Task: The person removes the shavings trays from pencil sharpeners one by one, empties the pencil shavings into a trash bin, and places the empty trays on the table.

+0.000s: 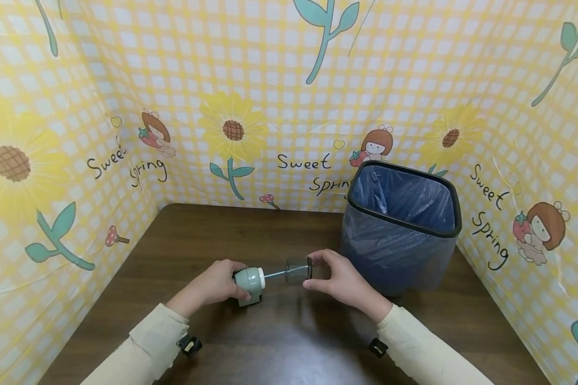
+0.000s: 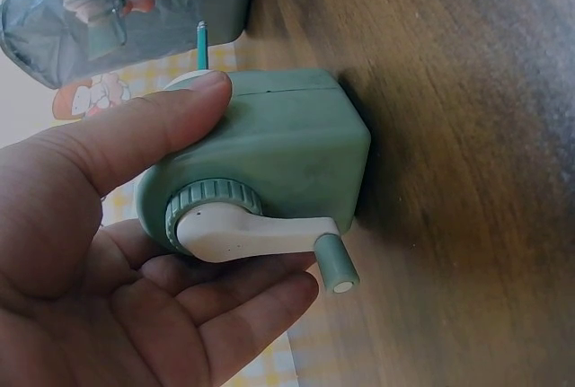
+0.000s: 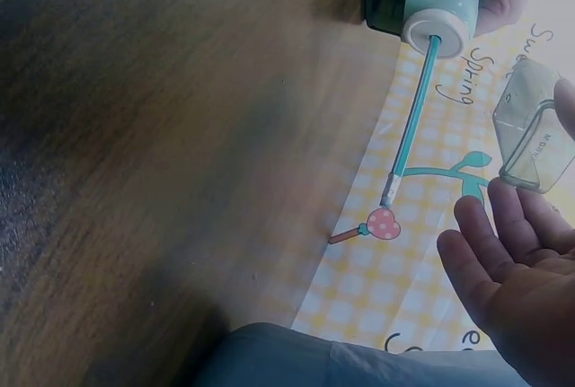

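Observation:
A green crank pencil sharpener [image 1: 249, 282] is gripped by my left hand [image 1: 218, 283], just over the wooden table. The left wrist view shows the thumb on its top and fingers beneath, with the cream crank [image 2: 247, 234] facing the camera. A teal pencil [image 3: 415, 122] sticks out of the sharpener's white round front, its eraser end free. My right hand [image 1: 339, 275] pinches a clear, smoky shavings drawer [image 1: 296, 271] between thumb and fingers. In the right wrist view the drawer [image 3: 528, 122] is apart from the pencil, and the sharpener has a dark opening on one side.
A waste bin [image 1: 397, 262] with a black rim and bluish plastic liner stands at the table's right rear, close behind my right hand. Yellow checked sheeting [image 1: 289, 107] with flower prints walls the brown table [image 1: 212, 230] at the back and both sides.

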Tool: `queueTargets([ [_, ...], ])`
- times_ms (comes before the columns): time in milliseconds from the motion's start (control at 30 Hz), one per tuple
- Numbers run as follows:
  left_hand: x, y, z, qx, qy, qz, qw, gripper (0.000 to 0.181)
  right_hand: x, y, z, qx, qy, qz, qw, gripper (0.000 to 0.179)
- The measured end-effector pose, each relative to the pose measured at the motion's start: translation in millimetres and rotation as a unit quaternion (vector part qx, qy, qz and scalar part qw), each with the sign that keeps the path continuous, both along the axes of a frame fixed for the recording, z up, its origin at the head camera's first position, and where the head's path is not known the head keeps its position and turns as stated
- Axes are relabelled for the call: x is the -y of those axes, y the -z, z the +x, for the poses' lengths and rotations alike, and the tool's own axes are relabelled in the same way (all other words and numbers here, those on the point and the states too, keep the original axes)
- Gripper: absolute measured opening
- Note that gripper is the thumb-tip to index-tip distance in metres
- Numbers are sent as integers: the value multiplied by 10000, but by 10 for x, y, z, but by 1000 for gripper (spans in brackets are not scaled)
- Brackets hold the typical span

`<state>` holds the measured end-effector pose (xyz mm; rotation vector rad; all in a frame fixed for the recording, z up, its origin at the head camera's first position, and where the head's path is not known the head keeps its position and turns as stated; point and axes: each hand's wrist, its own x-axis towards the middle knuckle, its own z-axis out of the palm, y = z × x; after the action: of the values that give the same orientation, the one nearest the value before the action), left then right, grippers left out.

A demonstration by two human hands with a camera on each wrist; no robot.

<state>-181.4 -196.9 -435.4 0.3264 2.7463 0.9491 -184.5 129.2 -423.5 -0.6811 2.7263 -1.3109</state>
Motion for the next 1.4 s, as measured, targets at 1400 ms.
queueTargets([
  [1400,2,7,2,-23,31,-13,10000,66,-8,185,-69,105,-262,375,9989,55],
])
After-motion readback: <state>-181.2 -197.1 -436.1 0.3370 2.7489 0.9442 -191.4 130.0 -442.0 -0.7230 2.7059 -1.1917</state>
